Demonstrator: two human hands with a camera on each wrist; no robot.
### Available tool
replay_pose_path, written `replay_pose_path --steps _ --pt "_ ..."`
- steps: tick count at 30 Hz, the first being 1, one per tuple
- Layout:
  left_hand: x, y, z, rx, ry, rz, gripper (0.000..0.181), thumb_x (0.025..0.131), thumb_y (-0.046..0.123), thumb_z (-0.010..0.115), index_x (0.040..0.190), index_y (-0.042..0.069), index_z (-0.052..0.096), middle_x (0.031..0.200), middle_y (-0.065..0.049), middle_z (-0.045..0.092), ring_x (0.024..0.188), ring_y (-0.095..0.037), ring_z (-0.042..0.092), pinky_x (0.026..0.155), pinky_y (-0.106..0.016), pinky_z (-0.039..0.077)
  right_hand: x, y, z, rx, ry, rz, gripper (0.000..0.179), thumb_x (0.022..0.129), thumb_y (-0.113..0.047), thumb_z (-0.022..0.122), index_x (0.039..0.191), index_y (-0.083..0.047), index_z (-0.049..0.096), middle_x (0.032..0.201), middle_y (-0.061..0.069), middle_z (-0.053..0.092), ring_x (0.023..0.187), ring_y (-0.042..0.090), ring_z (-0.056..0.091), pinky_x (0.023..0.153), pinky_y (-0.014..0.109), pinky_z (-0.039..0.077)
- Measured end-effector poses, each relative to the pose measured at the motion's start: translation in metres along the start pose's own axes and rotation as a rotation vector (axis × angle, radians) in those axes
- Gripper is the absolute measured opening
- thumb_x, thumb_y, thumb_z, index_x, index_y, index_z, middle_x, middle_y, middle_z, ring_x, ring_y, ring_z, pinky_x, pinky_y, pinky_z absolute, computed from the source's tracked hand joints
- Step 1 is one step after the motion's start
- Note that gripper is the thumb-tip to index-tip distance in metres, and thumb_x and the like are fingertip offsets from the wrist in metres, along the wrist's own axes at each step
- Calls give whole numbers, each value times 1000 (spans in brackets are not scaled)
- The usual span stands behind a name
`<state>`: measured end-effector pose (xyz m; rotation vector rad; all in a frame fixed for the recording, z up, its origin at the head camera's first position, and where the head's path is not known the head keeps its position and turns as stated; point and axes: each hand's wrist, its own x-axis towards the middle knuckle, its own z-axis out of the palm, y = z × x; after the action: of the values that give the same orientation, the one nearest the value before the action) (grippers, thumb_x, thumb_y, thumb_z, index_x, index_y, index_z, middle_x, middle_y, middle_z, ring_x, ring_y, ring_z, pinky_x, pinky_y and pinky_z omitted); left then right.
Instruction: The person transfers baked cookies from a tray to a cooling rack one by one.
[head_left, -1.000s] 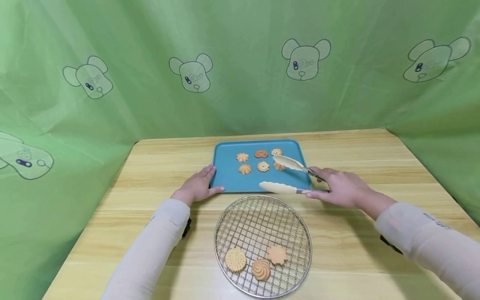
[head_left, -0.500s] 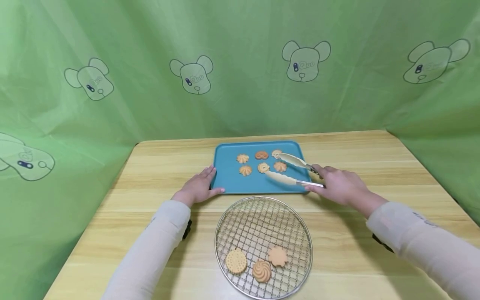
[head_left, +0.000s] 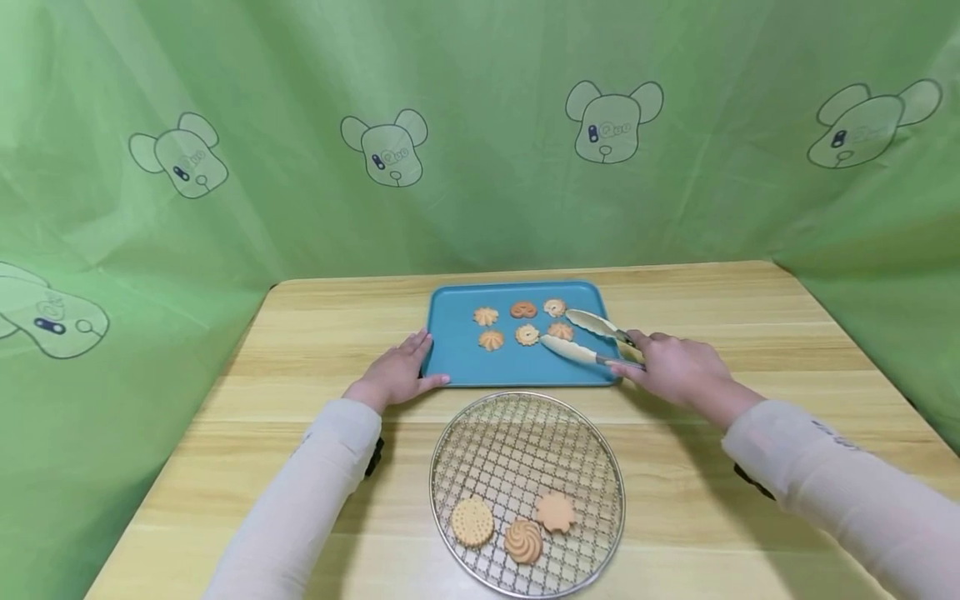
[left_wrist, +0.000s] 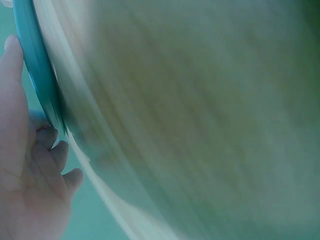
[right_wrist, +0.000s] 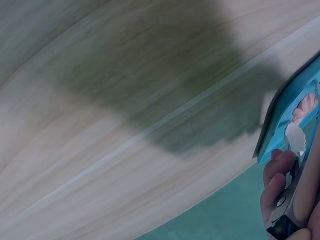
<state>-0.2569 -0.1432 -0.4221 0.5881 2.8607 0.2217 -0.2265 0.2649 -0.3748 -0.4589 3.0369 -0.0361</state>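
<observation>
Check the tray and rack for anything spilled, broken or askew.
Nothing stands out: six cookies lie in two rows on the blue tray, three cookies rest on the wire rack, and no spill or break is visible.

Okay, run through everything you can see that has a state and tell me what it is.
Tongs: arms spread apart, nothing clearly pinched
Blue tray: flat on the table, bearing six cookies
Wire rack: flat on the table, bearing three cookies
Left hand: touching the tray's left side
Right hand: gripping the tongs
Green curtain: hanging behind the table
</observation>
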Motion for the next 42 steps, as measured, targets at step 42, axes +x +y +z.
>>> replay_pose_path --steps 42 --pt "1 -1 1 5 4 4 90 92 65 39 152 4 13 158 -10 4 143 -28 9 115 -43 14 -11 4 3 -2 96 -42 71 96 -55 44 143 -1 40 119 30 57 84 46 62 44 40 47"
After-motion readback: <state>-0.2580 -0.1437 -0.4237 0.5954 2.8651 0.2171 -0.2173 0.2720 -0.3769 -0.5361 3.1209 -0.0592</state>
